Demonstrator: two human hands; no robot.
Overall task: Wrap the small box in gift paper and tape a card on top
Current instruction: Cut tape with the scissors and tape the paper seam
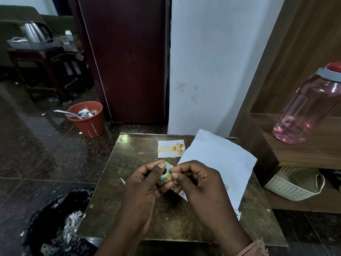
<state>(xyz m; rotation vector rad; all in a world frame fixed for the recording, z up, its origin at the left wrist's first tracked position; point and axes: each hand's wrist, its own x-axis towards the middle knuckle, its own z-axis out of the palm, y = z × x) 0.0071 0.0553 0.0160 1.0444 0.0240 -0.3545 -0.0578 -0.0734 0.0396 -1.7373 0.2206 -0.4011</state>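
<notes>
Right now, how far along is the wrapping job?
Early, it seems. Nothing looks wrapped: the gift paper lies open, white side up, on the table, and no box shows. In hand: the left hand and right hand both hold the tape roll. Left: wrapping, then taping on the birthday card, which lies loose.

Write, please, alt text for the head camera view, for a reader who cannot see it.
Two hands, left hand and right hand, hold a small roll of tape over a small brown table. Behind them lie a "Happy Birthday" card and a sheet of gift paper, white side up. A pink water bottle stands on a shelf at right.
</notes>
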